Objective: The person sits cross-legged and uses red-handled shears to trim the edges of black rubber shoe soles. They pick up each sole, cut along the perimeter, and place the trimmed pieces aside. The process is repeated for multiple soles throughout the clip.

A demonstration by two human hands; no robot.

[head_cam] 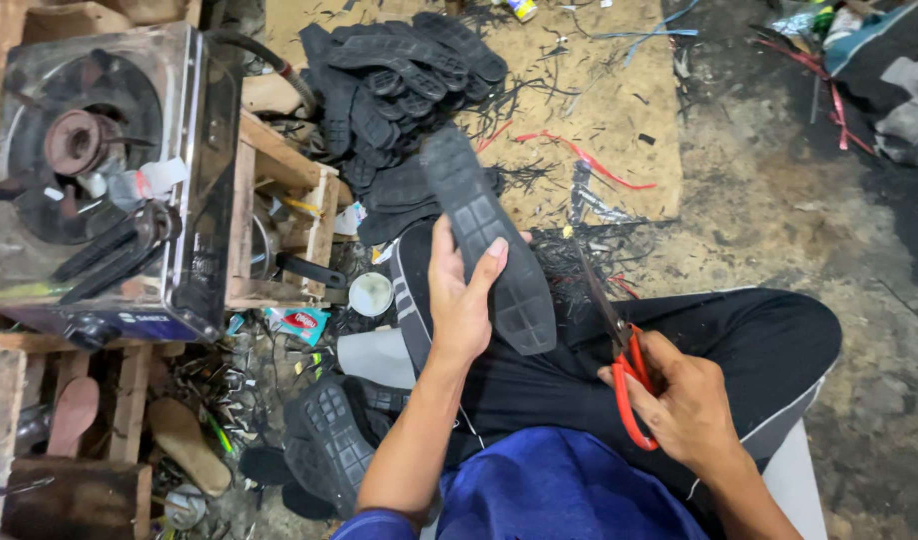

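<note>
One black rubber shoe sole (487,235) is up over the person's lap, mid-scene, tilted w/ its toe end pointing far-left and its heel end near-right. Tread side faces the camera: ribbed bars across the toe, blocky square lugs w/ grooves down the middle, a rounded patterned heel. Matte, dusty grey-black; edges look clean-cut.

Left hand (461,300) grips the sole from its left edge: thumb pressed across the tread face, the other fingers curled behind it, mostly hidden. Right hand (687,400) sits near-right over the thigh, fingers closed through the red loops of a pair of scissors (617,345); blades point far-left toward the sole's near end, tips apart from it. Can't tell if blades are shut or slightly parted.

Person sits cross-legged in black trousers (759,340) and a blue top (559,490).

Far of the hands, a pile of similar black soles (399,80) lies on a brown board (599,120) strewn w/ rubber trimmings and red strips. Left: a single-burner gas stove (99,170) on a wooden crate (289,200). Near-left on the floor: another treaded sole (329,445), plus tan insoles (189,445).
</note>
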